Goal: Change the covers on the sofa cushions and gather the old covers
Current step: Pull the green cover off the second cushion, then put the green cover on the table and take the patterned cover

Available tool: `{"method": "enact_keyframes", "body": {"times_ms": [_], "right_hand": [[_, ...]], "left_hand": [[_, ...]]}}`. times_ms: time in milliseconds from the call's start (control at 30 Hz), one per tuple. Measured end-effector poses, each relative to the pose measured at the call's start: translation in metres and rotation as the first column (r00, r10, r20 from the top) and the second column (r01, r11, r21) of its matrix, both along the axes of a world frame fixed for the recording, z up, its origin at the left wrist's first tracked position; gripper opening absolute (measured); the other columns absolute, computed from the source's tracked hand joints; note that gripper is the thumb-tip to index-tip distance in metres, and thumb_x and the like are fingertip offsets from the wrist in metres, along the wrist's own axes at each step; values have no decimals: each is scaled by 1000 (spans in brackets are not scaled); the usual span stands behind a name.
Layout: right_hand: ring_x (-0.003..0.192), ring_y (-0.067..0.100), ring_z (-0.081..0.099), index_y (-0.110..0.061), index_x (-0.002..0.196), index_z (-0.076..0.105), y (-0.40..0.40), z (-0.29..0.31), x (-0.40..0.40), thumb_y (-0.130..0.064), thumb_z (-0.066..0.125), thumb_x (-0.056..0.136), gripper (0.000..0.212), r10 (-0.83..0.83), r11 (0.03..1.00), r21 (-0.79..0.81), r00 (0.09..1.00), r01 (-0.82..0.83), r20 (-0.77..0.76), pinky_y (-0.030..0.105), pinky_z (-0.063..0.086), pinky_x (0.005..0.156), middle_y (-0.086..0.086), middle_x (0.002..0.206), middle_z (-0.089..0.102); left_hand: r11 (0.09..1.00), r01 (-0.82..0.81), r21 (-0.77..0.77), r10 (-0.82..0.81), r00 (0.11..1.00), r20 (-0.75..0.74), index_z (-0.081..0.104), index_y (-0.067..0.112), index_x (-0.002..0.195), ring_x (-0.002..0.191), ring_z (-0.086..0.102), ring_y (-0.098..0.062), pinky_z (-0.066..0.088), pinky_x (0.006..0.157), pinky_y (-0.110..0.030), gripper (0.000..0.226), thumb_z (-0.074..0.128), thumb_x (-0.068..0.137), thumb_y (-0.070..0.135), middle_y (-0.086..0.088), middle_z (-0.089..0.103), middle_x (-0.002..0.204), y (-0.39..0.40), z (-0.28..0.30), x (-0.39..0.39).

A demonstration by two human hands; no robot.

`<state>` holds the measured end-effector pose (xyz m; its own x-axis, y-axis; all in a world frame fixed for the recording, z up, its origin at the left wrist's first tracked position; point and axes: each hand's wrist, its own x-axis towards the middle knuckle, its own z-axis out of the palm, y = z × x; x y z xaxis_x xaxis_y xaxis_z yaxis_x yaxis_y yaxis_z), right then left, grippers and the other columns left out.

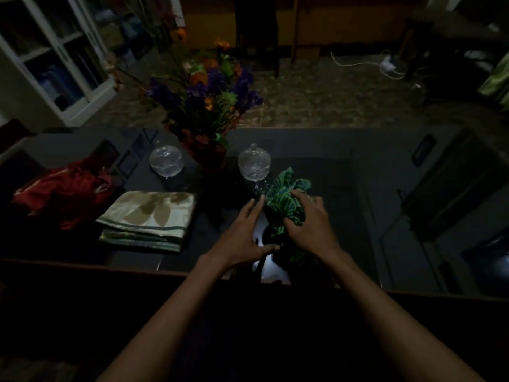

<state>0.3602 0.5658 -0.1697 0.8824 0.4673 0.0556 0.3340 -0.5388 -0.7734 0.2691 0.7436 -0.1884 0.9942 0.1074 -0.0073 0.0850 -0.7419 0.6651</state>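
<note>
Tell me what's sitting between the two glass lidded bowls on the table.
In the head view, the flower arrangement stands between the left glass bowl and the right glass bowl, with its dark base on the glass table.

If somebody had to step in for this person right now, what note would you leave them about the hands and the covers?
Left hand: open, fingers straight, resting at the left edge of the green leaf-print cover.
Right hand: fingers curled over that cover, gripping it on the dark glass table.
Folded cream leaf-print covers: stacked on the table, to the left.
Red cover: crumpled in a heap at the far left.
Done: covers are gathered on the table; which are old I cannot tell.
Left: no cushions are in view, so the changing cannot be judged. Mind the two glass lidded bowls close by.
</note>
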Motion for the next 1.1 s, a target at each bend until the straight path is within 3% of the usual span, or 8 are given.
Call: {"method": "enact_keyframes", "body": {"times_ms": [133, 300, 433, 600, 800, 867, 967, 1100], "right_hand": [[141, 39, 35, -43, 155, 22, -6, -36, 4, -42, 68, 85, 84, 130, 949, -287, 991, -130, -19, 47, 39, 115, 12, 159, 21], [155, 38, -5, -21, 162, 3, 2, -63, -10, -40, 66, 89, 99, 242, 861, -439, 966, -258, -93, 47, 14, 124, 12, 167, -17], [154, 40, 6, -19, 161, 7, 13, -72, -8, -34, 64, 89, 93, 250, 856, -467, 968, -221, -1, 47, 22, 123, 17, 167, -6], [131, 41, 39, -22, 152, 17, 40, -69, -5, -23, 75, 78, 95, 291, 896, -370, 954, -243, 78, 53, 45, 103, 17, 154, 26], [121, 35, 48, -18, 147, 32, 81, -58, -16, -24, 81, 74, 88, 283, 942, -202, 957, -266, 59, 50, 49, 92, 10, 143, 43], [134, 38, 41, -21, 148, 33, 86, -55, -15, -31, 80, 74, 88, 281, 930, -266, 957, -254, 67, 55, 42, 104, 8, 150, 38], [152, 47, 7, -31, 152, 27, 92, -42, -14, -49, 75, 75, 93, 244, 865, -467, 967, -183, 72, 75, 9, 115, 6, 166, 15], [153, 42, -15, -24, 154, 30, 118, -5, -29, -74, 64, 70, 103, 258, 837, -535, 946, -117, 197, 72, -11, 114, 13, 170, 0]], "left_hand": [[989, 78, 124, -76, 997, -27, -11, 45, 155, 152, 18, -26, 37, 116, -42, 127, 85, 71, 48, 2, -10, 168, -21, -21, 11], [971, 74, 226, -68, 997, -33, -4, 38, 159, 153, 15, -24, 44, 108, -43, 123, 81, 71, 31, 0, -6, 169, -24, -45, 15], [991, 59, 124, -56, 998, -21, 0, 42, 158, 152, 19, -17, 44, 109, -43, 121, 82, 70, 29, 2, 13, 168, -12, -53, 16], [987, 42, 154, -33, 997, -63, -4, 27, 161, 151, 23, -20, 37, 113, -32, 123, 84, 75, 30, -1, 4, 169, 19, -33, 5], [974, -97, 204, 102, 995, -12, 1, 26, 161, 151, 24, -22, 43, 108, -45, 111, 78, 81, 33, 0, 11, 168, 87, -12, -50], [974, -113, 198, 119, 993, -15, 5, 26, 161, 151, 25, -23, 43, 108, -45, 107, 73, 80, 38, -2, 14, 168, 97, -14, -64], [972, -164, 171, 169, 986, -14, 11, 27, 161, 147, 33, -25, 43, 109, -44, 98, 70, 83, 38, -1, 17, 166, 98, -20, -77], [952, -261, 162, 240, 961, 137, 30, 20, 156, 139, 42, -25, 44, 108, -41, 84, 66, 83, 37, -4, 34, 157, 104, -13, -94]]}}
